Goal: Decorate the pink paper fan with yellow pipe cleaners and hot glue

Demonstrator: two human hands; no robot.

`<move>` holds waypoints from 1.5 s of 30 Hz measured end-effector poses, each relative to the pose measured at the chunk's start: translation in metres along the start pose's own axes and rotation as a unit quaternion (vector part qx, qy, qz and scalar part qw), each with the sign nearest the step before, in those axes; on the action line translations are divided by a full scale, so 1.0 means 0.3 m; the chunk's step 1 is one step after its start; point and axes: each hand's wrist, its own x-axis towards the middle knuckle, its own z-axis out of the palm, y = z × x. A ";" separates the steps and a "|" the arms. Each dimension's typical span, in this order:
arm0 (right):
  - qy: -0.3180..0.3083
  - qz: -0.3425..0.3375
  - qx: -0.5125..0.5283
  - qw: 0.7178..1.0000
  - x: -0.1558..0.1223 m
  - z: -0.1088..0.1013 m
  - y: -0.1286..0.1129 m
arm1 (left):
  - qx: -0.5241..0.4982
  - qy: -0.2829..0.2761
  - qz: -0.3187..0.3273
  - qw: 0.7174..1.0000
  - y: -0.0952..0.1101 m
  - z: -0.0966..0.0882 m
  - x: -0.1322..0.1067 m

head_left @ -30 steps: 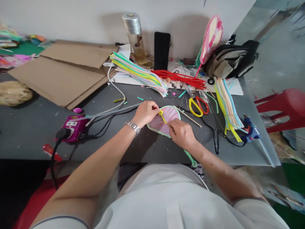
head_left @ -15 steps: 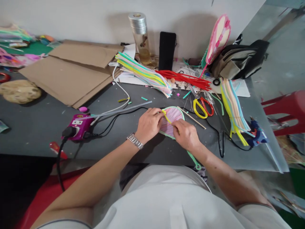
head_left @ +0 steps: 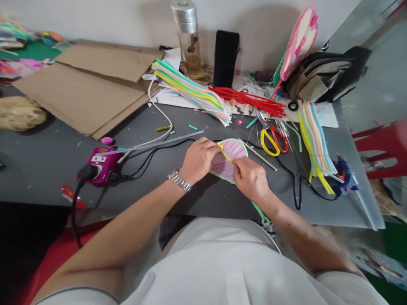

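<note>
The left hand (head_left: 200, 160) pinched the yellow strip (head_left: 226, 156), which slanted down-right across the pink fan (head_left: 230, 149) to the right hand's (head_left: 251, 180) gripping fingertips (head_left: 238, 166).

Dark grey desk (head_left: 38, 169) carries the lot. Upper left: flattened cardboard sheets (head_left: 85, 80). Top centre, by the wall: glass bottle with metal cap (head_left: 189, 38), black phone (head_left: 225, 59) upright beside it. Upper right: pink fan (head_left: 299, 44) tilted, canvas bag (head_left: 327, 76) just beside it. Pastel straw bundle (head_left: 190, 93) and red pipe cleaners (head_left: 248, 101) lie across papers. Right of centre: yellow-handled scissors (head_left: 269, 142) touching red-handled scissors (head_left: 280, 140). Far right: blue glue gun (head_left: 345, 180), red plastic stool (head_left: 384, 144). Left: magenta power unit (head_left: 100, 163).
</note>
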 end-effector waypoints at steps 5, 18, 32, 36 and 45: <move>-0.016 0.000 0.010 1.000 -0.001 0.005 -0.018 | -0.033 0.015 -0.043 0.998 -0.006 0.002 0.030; -0.072 -0.001 0.073 0.995 0.026 0.011 -0.081 | 0.026 0.029 -0.066 0.997 0.020 0.034 0.047; -0.022 -0.013 0.179 0.984 0.099 -0.021 -0.012 | -0.057 0.053 -0.067 0.995 0.017 0.028 0.027; 0.041 -0.044 0.134 0.989 0.164 0.001 0.032 | -0.033 0.063 -0.113 0.991 0.033 0.036 0.032; 0.042 -0.052 0.124 0.990 0.199 0.056 0.021 | -0.006 0.062 -0.136 0.989 0.053 0.038 0.034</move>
